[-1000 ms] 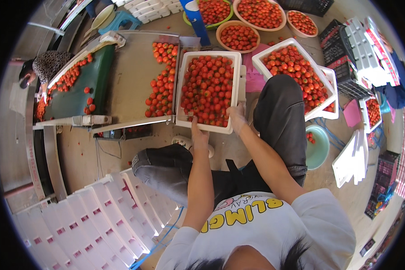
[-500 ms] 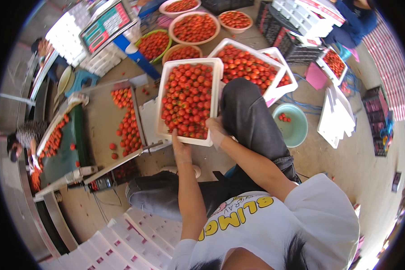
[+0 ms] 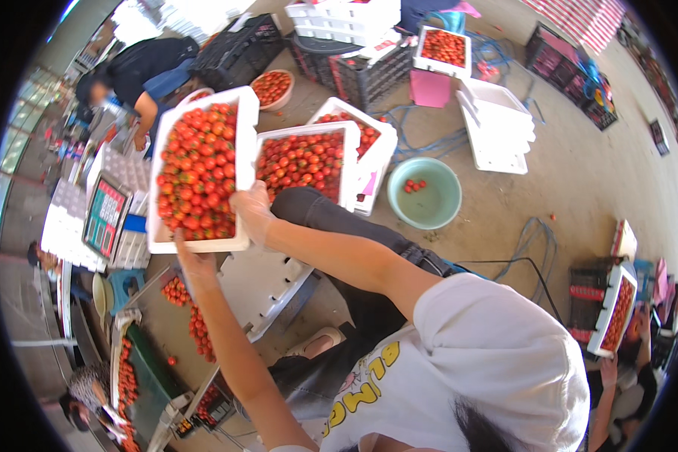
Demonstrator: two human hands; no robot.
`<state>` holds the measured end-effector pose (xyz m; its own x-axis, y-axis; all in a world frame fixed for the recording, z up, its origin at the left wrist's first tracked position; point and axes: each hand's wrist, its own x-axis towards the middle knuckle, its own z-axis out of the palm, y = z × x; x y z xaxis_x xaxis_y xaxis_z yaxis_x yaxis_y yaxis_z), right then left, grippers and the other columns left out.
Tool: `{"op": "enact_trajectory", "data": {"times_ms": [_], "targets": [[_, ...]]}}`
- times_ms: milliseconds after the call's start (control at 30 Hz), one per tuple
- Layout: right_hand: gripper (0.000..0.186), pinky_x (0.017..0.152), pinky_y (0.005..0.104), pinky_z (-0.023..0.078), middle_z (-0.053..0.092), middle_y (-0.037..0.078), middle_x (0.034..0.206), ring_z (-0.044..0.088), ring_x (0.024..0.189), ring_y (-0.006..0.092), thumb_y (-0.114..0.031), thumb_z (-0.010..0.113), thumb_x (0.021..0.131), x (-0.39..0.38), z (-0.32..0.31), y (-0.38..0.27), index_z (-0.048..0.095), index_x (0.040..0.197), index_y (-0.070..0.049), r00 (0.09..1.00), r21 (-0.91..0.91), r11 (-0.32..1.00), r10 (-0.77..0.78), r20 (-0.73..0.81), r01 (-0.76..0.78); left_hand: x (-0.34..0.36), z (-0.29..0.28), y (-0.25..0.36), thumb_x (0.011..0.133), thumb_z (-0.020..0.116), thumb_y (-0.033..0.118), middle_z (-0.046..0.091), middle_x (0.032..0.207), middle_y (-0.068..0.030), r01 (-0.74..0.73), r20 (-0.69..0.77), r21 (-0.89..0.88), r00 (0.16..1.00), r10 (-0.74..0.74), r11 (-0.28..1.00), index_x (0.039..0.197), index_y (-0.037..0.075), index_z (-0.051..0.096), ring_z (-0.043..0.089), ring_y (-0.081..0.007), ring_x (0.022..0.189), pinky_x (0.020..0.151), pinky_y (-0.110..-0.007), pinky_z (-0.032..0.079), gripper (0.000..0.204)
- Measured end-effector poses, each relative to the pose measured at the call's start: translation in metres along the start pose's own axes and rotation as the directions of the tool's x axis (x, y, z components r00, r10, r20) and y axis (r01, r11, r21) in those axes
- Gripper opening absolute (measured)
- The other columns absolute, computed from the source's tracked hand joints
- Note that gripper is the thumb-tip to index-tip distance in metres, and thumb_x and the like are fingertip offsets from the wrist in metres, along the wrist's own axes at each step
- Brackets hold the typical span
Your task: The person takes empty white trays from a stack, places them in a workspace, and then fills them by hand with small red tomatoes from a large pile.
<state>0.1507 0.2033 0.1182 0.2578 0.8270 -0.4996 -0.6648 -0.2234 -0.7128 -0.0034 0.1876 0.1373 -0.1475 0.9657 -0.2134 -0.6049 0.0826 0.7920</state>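
Note:
A white foam box [image 3: 245, 147] full of red cherry tomatoes [image 3: 198, 169] is held up in front of me, tilted. My left hand [image 3: 197, 270], in a thin clear glove, grips its near edge from below, thumb on the rim. At the near right corner my right hand [image 3: 253, 212], gloved too, is closed round the side wall. The fingers beneath the box are hidden. Just right of it, another white box [image 3: 349, 162] of tomatoes stands beside my knee, overlapping a further tomato-filled box [image 3: 384, 139]. Below the held box lies a white slotted panel [image 3: 260, 290].
A pale green basin [image 3: 453, 179] with a few tomatoes stands on the floor at right, near stacked white lids [image 3: 497, 132]. A weighing scale [image 3: 105, 216] and a sorting table [image 3: 154, 377] are at left. Someone in black [image 3: 154, 64] bends over beyond the box.
My view has turned and the scene has shifted. The tomato box, still in both hands, has come up and leftward and looks larger. A person in black has come into view at upper left.

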Motion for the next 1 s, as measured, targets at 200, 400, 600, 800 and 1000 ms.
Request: {"op": "enact_trajectory", "data": {"times_ms": [200,400,600,800,1000], "targets": [[0.035,0.051,0.0389,0.042,0.052,0.01,0.074,0.05,0.061,0.0224,0.002,0.056,0.061,0.003,-0.053,-0.107,0.047,0.094,-0.003,0.982,0.084,0.989,-0.132,0.137,0.121,-0.014,0.114,-0.013,0.089,0.049,0.048,0.033,0.142,-0.0111,-0.008,0.282,0.171,0.959,-0.041,0.985,0.139,0.014,0.03,0.034,-0.0274,0.13,0.104,-0.05,0.031,0.064],[0.011,0.068,0.0337,0.041,0.054,0.008,0.075,0.049,0.071,0.0203,-0.016,0.052,0.072,0.058,-0.209,-0.176,0.057,0.074,-0.006,0.961,-0.201,0.94,-0.277,0.021,0.275,-0.059,0.148,-0.054,0.089,0.044,0.055,0.018,0.147,-0.019,-0.022,0.189,0.252,0.982,-0.027,0.967,0.145,0.025,0.006,0.025,-0.0332,0.134,0.106,-0.053,0.022,0.075],[0.011,0.057,0.0363,0.043,0.049,0.007,0.07,0.049,0.062,0.0209,-0.008,0.05,0.065,0.07,-0.401,-0.205,0.052,0.075,-0.004,0.939,-0.142,0.952,-0.295,-0.179,0.272,-0.093,0.126,-0.036,0.091,0.047,0.047,0.03,0.14,-0.0199,-0.24,0.289,0.313,0.946,0.148,0.919,0.143,0.011,0.012,0.04,-0.0313,0.123,0.104,-0.043,0.032,0.072],[0.032,0.058,0.0389,0.049,0.055,0.012,0.079,0.055,0.063,0.026,-0.005,0.05,0.056,0.066,-0.542,-0.165,0.055,0.087,0.0,0.95,-0.182,0.969,-0.207,-0.234,0.166,-0.104,0.091,-0.026,0.089,0.051,0.047,0.037,0.135,-0.0164,-0.279,0.215,0.342,0.953,0.215,0.897,0.14,0.007,0.025,0.047,-0.0259,0.111,0.099,-0.04,0.036,0.07],[0.012,0.049,0.0341,0.039,0.049,0.004,0.065,0.048,0.056,0.0193,-0.017,0.054,0.061,0.101,-0.642,-0.051,0.052,0.069,-0.008,0.914,-0.232,0.972,-0.131,-0.383,0.042,-0.102,0.058,-0.017,0.087,0.055,0.048,0.042,0.129,-0.0147,-0.259,0.072,0.322,0.966,0.249,0.911,0.138,0.008,0.03,0.049,-0.0242,0.108,0.099,-0.04,0.037,0.069]]}}
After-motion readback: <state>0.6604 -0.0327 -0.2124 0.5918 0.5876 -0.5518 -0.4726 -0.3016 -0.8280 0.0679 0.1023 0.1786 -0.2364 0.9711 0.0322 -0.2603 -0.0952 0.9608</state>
